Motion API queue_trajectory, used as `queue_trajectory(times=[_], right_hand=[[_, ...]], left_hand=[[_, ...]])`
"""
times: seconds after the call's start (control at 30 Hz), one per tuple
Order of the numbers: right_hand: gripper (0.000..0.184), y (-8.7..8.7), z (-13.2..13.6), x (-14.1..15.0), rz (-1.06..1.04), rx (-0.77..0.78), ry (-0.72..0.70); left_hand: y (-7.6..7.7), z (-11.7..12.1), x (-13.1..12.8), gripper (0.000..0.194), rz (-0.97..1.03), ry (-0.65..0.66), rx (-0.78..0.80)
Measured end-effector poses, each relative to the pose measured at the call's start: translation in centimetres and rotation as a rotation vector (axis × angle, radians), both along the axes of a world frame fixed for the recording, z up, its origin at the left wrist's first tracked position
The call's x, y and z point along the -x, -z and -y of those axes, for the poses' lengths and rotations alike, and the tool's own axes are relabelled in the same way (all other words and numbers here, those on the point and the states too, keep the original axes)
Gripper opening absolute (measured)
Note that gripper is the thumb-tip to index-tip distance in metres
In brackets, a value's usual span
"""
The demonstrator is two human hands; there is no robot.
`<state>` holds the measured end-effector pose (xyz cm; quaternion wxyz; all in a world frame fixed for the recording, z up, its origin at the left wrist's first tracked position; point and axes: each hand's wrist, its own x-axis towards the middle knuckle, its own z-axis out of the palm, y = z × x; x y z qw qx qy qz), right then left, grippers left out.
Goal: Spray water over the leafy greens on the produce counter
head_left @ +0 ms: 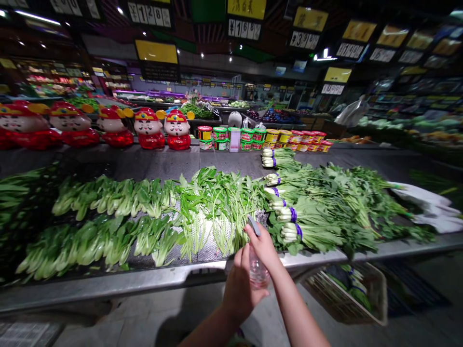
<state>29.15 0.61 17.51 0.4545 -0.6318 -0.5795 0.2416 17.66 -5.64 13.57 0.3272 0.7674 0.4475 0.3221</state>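
Observation:
Both of my hands are on a clear, pinkish spray bottle [257, 273] with a grey trigger head [253, 225], in front of the vegetable stand. My left hand [239, 284] wraps round the bottle's body from the left and below. Higher up, my right hand [263, 245] closes round the neck, its fingers by the grey head. Just beyond lie loose leafy greens with long stems [222, 207]. Bok choy [104, 241] lies in two rows to the left. On the right are bundles of greens [321, 231] tied with purple bands.
The stand's metal edge [144, 278] runs across in front of me. Small tubs [249, 137] and red figurines [177, 130] line the back ledge. Below right is a basket [379, 294] holding greens. A white plastic bag [430, 207] lies at the far right, and price signs [244, 29] hang overhead.

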Motion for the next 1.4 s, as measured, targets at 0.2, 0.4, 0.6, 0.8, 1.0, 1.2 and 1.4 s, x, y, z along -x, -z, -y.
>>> queue_trajectory(times=[0.2, 0.4, 0.6, 0.8, 1.0, 1.2, 1.4], right_hand=[[0.040, -1.8, -1.0, 0.6, 0.025, -0.034, -0.055], [0.037, -1.5, -2.0, 1.1, 0.044, 0.008, -0.068], [0.038, -0.6, -2.3, 1.3, 0.036, -0.008, -0.083], [0.039, -1.5, -3.6, 1.6, -0.012, -0.041, -0.082], [0.038, -3.0, -5.6, 2.4, 0.005, -0.076, -0.103], [0.041, -2.4, -6.5, 2.6, 0.019, -0.037, -0.111], [0.042, -1.6, -6.5, 2.8, -0.030, -0.045, -0.131]], left_hand=[[-1.8, -0.8, 0.3, 0.104, 0.037, -0.053, 0.028], [-2.1, -1.0, 0.5, 0.105, 0.035, -0.090, 0.074], [-1.3, -1.3, 0.7, 0.105, 0.041, -0.083, 0.070], [-2.2, -2.8, 1.4, 0.105, -0.001, -0.108, -0.044], [-3.3, -4.4, 2.2, 0.106, -0.056, -0.132, -0.070], [-2.7, -4.9, 2.3, 0.109, -0.049, -0.146, -0.056], [-1.7, -4.8, 2.5, 0.108, -0.051, -0.161, -0.097]])
